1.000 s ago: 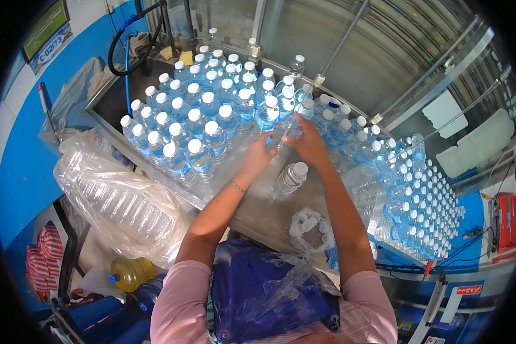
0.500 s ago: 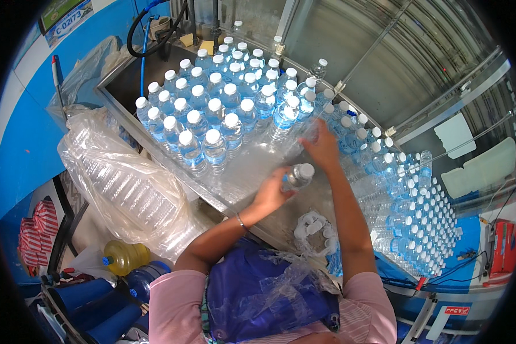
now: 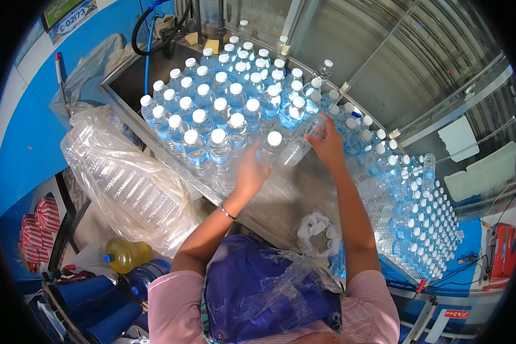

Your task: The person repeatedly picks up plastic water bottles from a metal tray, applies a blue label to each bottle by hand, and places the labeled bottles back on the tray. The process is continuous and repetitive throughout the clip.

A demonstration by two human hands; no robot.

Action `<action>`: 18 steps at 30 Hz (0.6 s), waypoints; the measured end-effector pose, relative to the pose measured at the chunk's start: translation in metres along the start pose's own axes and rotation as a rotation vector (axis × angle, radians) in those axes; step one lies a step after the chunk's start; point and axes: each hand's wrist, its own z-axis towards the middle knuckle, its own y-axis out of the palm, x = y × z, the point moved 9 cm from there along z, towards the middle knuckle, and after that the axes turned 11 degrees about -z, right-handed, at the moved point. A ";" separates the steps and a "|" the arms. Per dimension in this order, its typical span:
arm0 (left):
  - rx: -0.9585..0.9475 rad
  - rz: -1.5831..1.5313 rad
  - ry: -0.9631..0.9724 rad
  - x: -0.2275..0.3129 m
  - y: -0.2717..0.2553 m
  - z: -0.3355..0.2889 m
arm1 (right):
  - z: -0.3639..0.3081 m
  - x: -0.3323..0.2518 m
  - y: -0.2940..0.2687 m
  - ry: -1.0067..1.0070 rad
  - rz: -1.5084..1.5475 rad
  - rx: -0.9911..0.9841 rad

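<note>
My left hand (image 3: 252,174) is wrapped round the side of a clear plastic bottle (image 3: 269,150) with a white cap. It holds the bottle upright at the front of a dense group of capped water bottles (image 3: 219,150). My right hand (image 3: 328,142), fingers curled, grips a second clear bottle (image 3: 295,151), which is tilted and blurred; I see no cap on it. Most of the standing bottles carry blue labels. They fill the far and left part of a metal basin (image 3: 286,198).
Right of the basin stands a large stack of capped bottles (image 3: 427,218). A bag of white caps (image 3: 317,235) lies at the basin's near side. Wrapped empty bottles (image 3: 129,178) lean at the left, above a yellow jug (image 3: 126,255). A blue hose (image 3: 148,54) hangs behind.
My left hand has carried its bottle away from me and set it upright beside the front bottles. A tilted clear bottle now shows by my right hand, whose fingers have curled in.
</note>
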 end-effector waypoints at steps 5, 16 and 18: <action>-0.005 -0.431 -0.129 -0.013 -0.011 -0.020 | -0.013 0.054 0.057 0.345 0.457 -0.408; -0.032 -1.012 -0.605 -0.023 -0.018 -0.049 | -0.071 0.076 0.115 0.886 1.887 -0.660; -0.017 -1.018 -0.643 -0.017 -0.020 -0.050 | -0.067 0.064 0.094 0.830 1.876 -0.643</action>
